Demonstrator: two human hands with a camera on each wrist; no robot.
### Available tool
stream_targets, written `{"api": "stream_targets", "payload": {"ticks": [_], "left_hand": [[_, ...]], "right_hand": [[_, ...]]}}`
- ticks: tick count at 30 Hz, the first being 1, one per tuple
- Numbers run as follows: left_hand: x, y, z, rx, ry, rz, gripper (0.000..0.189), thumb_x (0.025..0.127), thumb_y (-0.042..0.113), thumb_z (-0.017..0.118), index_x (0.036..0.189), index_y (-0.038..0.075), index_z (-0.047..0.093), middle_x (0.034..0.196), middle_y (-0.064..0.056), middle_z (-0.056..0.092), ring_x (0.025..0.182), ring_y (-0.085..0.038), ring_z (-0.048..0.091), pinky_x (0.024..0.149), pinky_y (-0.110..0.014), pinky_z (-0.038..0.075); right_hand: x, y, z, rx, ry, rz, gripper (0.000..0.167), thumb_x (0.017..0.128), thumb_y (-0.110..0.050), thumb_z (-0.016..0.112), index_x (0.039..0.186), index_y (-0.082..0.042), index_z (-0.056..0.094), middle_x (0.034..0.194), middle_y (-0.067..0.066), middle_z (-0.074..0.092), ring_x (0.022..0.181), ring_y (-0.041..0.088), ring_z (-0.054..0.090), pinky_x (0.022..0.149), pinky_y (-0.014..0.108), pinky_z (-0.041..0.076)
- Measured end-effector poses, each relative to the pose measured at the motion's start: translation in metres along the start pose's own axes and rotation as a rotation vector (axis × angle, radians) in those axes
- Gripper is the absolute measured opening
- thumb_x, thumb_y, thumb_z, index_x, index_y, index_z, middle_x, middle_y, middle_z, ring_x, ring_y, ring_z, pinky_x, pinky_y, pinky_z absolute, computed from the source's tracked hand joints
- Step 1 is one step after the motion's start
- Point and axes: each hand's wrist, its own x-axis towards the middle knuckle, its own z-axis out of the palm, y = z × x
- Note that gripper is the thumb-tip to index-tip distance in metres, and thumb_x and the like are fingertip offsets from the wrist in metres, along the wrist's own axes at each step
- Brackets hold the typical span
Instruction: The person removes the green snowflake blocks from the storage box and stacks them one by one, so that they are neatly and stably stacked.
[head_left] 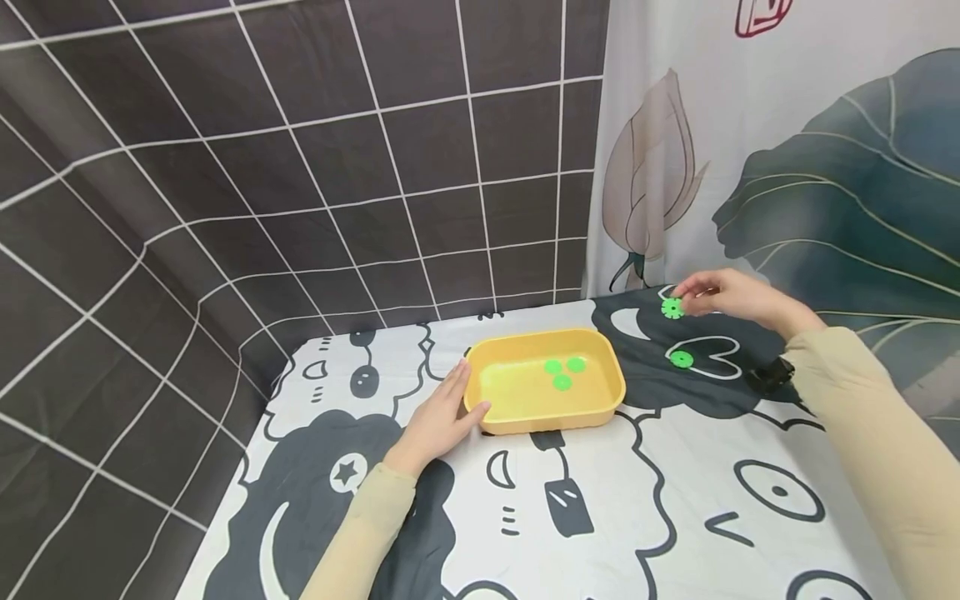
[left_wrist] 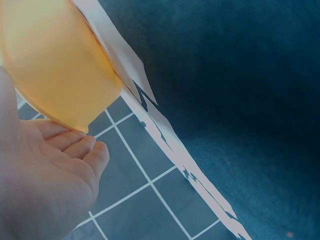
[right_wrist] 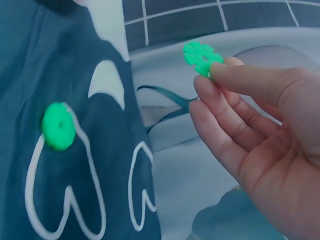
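Note:
My left hand holds the left end of a yellow rectangular tray, its thumb over the rim. In the left wrist view, curled fingers meet the tray's outer edge. Three round green pieces lie inside the tray, right of its middle. Up and to the right of the tray, my right hand pinches a flat green notched disc between thumb and forefinger, raised off the cloth. Another green disc lies on the dark printed patch below this hand; the right wrist view shows it blurred.
A white cloth with black cartoon prints covers the surface. Behind it hangs a dark grid-patterned sheet, with a leaf-and-flower curtain at the right. A small black object sits at the right wrist.

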Motion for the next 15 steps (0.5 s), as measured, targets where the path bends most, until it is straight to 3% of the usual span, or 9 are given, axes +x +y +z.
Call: {"api": "stream_targets", "payload": {"ticks": [4,6,11,15], "left_hand": [[-0.001,0.0,0.0,0.0,0.003,-0.002,0.083,0.101,0.06,0.046,0.159,0.005,0.026,0.167,-0.006,0.021,0.152,-0.022,0.022,0.12,-0.041,0.026],[-0.001,0.0,0.0,0.002,0.004,-0.002,0.083,0.101,0.06,0.046,0.159,0.005,0.026,0.166,-0.006,0.021,0.152,-0.023,0.022,0.12,-0.041,0.026],[-0.001,0.002,-0.001,0.0,0.001,-0.002,0.083,0.101,0.061,0.046,0.16,0.005,0.024,0.167,-0.006,0.021,0.152,-0.024,0.023,0.12,-0.042,0.026],[-0.002,0.003,-0.001,-0.004,-0.001,-0.002,0.084,0.101,0.061,0.045,0.16,0.005,0.024,0.167,-0.006,0.021,0.152,-0.024,0.023,0.12,-0.042,0.026]], "right_hand": [[-0.006,0.01,0.005,0.001,0.009,0.029,0.033,0.1,-0.014,0.063,0.128,0.006,0.059,0.113,0.015,0.066,0.103,0.033,0.066,0.092,0.046,0.056],[-0.01,0.015,0.009,0.007,0.005,0.039,0.034,0.101,-0.015,0.063,0.128,0.005,0.059,0.114,0.015,0.066,0.106,0.035,0.065,0.094,0.049,0.054],[-0.018,0.028,0.018,0.033,0.003,0.057,0.036,0.1,-0.016,0.065,0.129,0.005,0.06,0.115,0.014,0.067,0.103,0.029,0.066,0.089,0.035,0.056],[-0.021,0.04,0.025,0.083,-0.011,0.065,0.036,0.099,-0.011,0.064,0.129,0.009,0.058,0.114,0.016,0.067,0.1,0.024,0.067,0.086,0.031,0.057]]}}
